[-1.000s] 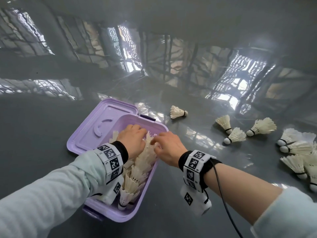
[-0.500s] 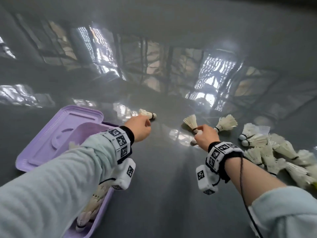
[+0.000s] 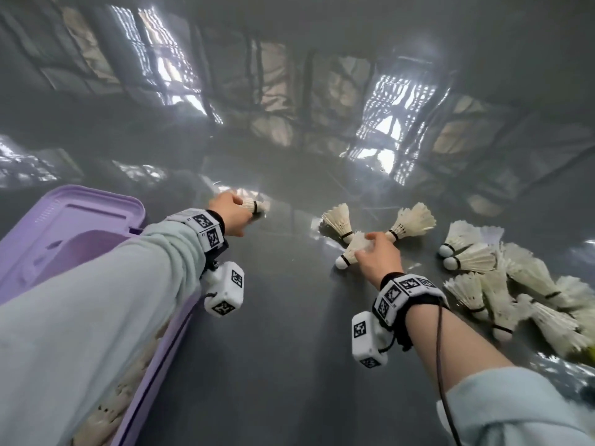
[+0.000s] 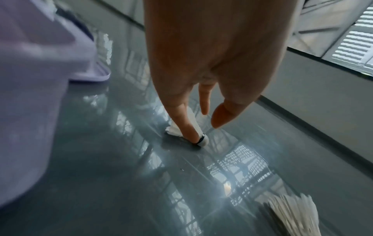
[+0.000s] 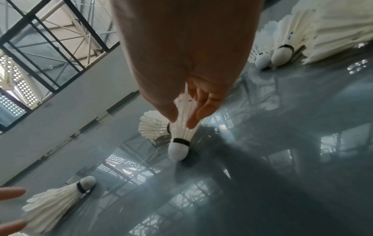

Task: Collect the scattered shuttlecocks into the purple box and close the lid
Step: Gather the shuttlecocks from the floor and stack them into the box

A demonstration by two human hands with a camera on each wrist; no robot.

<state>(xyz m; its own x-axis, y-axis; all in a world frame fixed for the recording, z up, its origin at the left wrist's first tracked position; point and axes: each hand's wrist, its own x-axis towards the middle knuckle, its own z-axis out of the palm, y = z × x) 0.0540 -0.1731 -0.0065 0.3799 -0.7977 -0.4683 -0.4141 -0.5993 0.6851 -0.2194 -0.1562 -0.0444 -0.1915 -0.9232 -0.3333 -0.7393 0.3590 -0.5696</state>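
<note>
1. The left hand is reaching past the far corner of the purple box and closing its fingers on a single shuttlecock lying on the glossy grey floor; the index finger is pressing along the feathers while the thumb is standing just beside them, so the pinch appears not yet complete
2. The right hand is pinching a second shuttlecock by its feather skirt, cork pointing down and touching or just clearing the floor; gripping the skirt is likely leaving the cork free to drop first into the box
3. The lid is lying open behind the box, keeping the compartment accessible; white feathers are showing inside along the near rim, partly hidden by the left sleeve
4. Two loose shuttlecocks are lying just beyond the right hand, and a dense pile is lying to its right, well apart from the box
5. Both hands are working apart, each taking one item, which is probably halving the trips; a large share of the collecting is remaining, and the lid is not yet closed
</note>
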